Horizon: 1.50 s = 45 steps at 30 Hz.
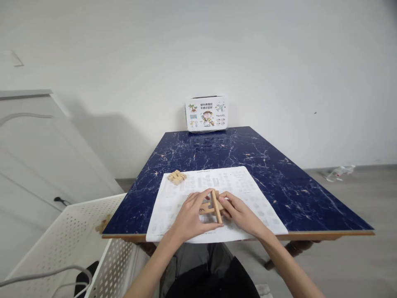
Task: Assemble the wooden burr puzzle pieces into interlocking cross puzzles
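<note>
Between my hands, above a printed paper sheet, is a light wooden piece assembly of flat notched parts crossing each other. My left hand grips a long upright strip of it, thumb at the near end and fingers at the far end. On the other side, my right hand pinches a part of the same assembly with thumb and fingers. Dark curved marks show on one flat part near my left palm. At the sheet's far left corner lies a small cluster of wooden blocks, apart from both hands.
The sheet lies on a blue marble-patterned table and overhangs its front edge. A white case with cartoon prints stands at the back by the wall. Left of the table is a white perforated basket. A clear plastic bottle lies on the floor at right.
</note>
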Each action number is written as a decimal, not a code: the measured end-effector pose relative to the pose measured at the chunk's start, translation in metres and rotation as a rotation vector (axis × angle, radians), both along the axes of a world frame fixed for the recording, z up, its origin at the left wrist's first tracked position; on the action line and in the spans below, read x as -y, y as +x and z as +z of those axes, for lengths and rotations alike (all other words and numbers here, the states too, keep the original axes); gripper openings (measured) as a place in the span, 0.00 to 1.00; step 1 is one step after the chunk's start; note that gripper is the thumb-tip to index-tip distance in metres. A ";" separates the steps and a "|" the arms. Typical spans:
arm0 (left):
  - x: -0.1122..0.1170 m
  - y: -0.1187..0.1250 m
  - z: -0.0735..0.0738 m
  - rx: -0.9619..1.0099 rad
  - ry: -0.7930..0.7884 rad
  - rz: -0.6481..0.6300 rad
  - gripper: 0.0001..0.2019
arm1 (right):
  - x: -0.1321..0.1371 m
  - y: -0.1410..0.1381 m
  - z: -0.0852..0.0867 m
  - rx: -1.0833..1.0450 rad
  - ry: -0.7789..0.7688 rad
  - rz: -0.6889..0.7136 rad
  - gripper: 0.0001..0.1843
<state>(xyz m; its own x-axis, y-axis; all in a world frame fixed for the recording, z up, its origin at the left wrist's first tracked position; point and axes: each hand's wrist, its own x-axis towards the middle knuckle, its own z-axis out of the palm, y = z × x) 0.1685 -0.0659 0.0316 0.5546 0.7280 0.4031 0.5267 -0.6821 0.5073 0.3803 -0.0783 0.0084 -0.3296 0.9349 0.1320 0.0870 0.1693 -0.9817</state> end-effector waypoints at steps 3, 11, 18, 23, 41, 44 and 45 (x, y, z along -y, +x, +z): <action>0.000 0.000 0.000 -0.005 -0.008 -0.003 0.48 | 0.000 -0.001 0.001 -0.011 0.010 0.001 0.22; -0.001 -0.006 -0.004 -0.051 -0.139 0.093 0.65 | -0.005 0.012 0.000 -0.078 -0.040 -0.300 0.26; -0.004 0.000 -0.008 -0.119 -0.193 0.117 0.62 | 0.001 0.031 -0.010 0.024 0.061 -0.342 0.26; -0.018 -0.001 -0.002 -0.112 -0.205 -0.005 0.56 | 0.001 0.032 -0.016 0.033 0.097 -0.374 0.26; -0.017 0.005 0.019 0.291 -0.099 0.210 0.40 | 0.008 0.025 -0.005 0.136 0.175 -0.270 0.18; -0.009 0.022 0.029 0.295 -0.093 0.111 0.43 | 0.008 0.025 -0.004 0.168 0.195 -0.235 0.16; -0.009 0.027 0.032 0.275 -0.093 0.088 0.45 | 0.008 0.026 -0.005 0.175 0.198 -0.230 0.16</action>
<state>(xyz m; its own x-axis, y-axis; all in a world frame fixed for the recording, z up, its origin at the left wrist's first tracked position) 0.1956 -0.0573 0.0640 0.3670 0.8092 0.4589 0.4162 -0.5840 0.6969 0.4058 -0.0865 0.0034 -0.1473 0.9490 0.2786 0.3094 0.3118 -0.8984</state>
